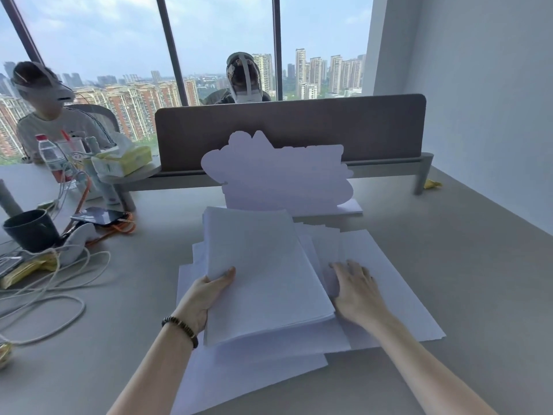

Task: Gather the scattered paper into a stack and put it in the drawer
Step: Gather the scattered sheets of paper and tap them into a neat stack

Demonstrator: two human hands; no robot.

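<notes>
A thick stack of white paper (263, 274) lies in the middle of the grey desk (466, 265), tilted slightly up at its near edge. My left hand (203, 295) grips the stack's left edge, thumb on top. My right hand (356, 286) rests flat, fingers spread, on loose sheets (389, 283) fanned out to the right of the stack. More loose sheets (239, 381) stick out underneath toward me and to the left. No drawer is in view.
A white cut-out sign (278, 175) stands behind the paper, in front of a brown desk divider (299, 127). To the left lie a dark mug (30, 229), a phone (98, 215), white cables (59, 283), a bottle and a tissue box. Two people sit beyond the desk.
</notes>
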